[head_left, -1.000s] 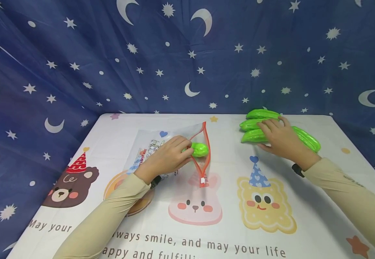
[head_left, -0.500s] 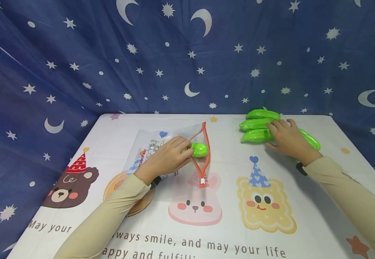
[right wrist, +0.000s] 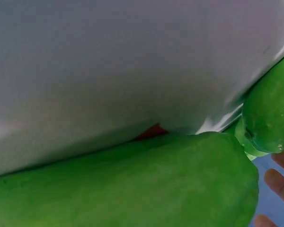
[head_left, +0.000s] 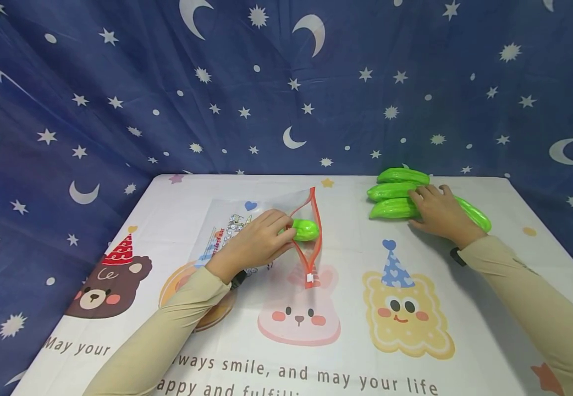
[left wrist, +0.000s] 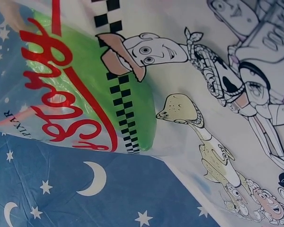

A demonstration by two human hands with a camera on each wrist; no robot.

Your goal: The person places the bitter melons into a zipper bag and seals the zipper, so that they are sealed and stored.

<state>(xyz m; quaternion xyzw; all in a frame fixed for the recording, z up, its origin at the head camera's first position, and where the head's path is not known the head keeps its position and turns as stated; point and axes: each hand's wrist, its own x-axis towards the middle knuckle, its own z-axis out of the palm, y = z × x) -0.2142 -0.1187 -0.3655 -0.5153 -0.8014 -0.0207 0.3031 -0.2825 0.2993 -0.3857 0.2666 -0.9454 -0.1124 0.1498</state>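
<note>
In the head view, my left hand (head_left: 254,242) grips the clear zip bag (head_left: 212,220) near its red-edged mouth. Inside the bag, one light green cucumber (head_left: 306,230) shows its end at the opening. Through the printed plastic in the left wrist view, the cucumber (left wrist: 137,111) is also visible. At the back right, my right hand (head_left: 442,214) grips the right end of the nearest cucumber (head_left: 392,208) of a stacked row. Its thumb and fingertips (right wrist: 279,182) sit on either side of a cucumber end (right wrist: 270,106) in the right wrist view.
Two more cucumbers lie behind the gripped one, a middle one (head_left: 387,191) and a rear one (head_left: 402,176). Another cucumber (head_left: 473,213) lies to the right, partly under my right hand. A blue starry curtain (head_left: 286,88) hangs behind the white printed tablecloth (head_left: 341,308).
My right hand has shifted slightly right along the nearest cucumber, uncovering more of it and hiding more of the right-hand one. My left hand and the bag stay in place.
</note>
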